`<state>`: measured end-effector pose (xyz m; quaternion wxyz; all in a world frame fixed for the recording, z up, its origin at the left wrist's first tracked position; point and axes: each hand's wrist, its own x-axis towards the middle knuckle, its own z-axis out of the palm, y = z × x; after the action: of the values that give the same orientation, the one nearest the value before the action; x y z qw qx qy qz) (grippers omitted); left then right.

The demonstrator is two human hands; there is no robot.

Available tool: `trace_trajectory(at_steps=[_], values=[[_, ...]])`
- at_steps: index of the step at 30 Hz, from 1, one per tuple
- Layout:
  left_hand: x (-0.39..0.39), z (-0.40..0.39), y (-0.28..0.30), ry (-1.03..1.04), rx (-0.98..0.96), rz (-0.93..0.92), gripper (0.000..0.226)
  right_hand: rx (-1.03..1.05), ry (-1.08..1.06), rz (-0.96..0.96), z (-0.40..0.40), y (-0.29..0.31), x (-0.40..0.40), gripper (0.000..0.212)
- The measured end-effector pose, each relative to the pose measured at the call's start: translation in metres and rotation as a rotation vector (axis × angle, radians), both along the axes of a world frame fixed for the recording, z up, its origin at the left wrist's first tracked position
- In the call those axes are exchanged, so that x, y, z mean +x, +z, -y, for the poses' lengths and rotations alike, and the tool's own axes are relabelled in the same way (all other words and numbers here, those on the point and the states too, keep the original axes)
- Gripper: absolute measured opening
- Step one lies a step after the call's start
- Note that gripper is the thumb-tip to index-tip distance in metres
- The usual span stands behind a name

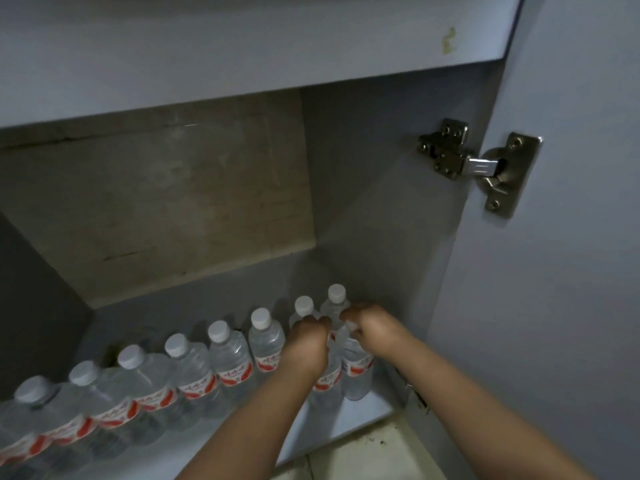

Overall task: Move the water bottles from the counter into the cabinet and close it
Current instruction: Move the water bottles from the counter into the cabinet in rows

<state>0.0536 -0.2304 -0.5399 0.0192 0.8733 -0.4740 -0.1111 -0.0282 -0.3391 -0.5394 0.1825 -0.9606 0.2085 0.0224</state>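
Observation:
Several clear water bottles with white caps and red-and-white labels stand in a row (194, 372) on the grey cabinet floor (367, 414). At the row's right end, in front of it, stand two more bottles. My left hand (308, 344) is shut on the top of one bottle (327, 382). My right hand (370, 327) is shut on the top of the other bottle (356, 372), nearest the right wall. Both bottles look upright and appear to rest on the floor; their caps are hidden by my fingers.
The cabinet door (554, 271) stands open on the right, hung on a metal hinge (478, 164). A shelf (242, 64) spans overhead. Behind the row, the back of the cabinet floor (194, 299) has nothing on it. Pale tiled floor (367, 452) shows below.

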Motion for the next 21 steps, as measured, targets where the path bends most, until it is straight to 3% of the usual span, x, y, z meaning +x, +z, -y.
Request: trace_trajectory(at_steps=[10, 16, 21], values=[[0.004, -0.007, -0.003, -0.019, -0.028, -0.057, 0.04, 0.037, -0.133, 0.06, -0.012, -0.012, -0.001, 0.038], [-0.007, -0.023, -0.002, 0.041, -0.233, -0.071, 0.06, -0.072, -0.142, 0.086, -0.021, -0.007, -0.011, 0.063], [-0.027, -0.054, 0.022, 0.064, -0.014, -0.011, 0.051, -0.133, -0.162, 0.239, -0.053, 0.033, -0.041, 0.036]])
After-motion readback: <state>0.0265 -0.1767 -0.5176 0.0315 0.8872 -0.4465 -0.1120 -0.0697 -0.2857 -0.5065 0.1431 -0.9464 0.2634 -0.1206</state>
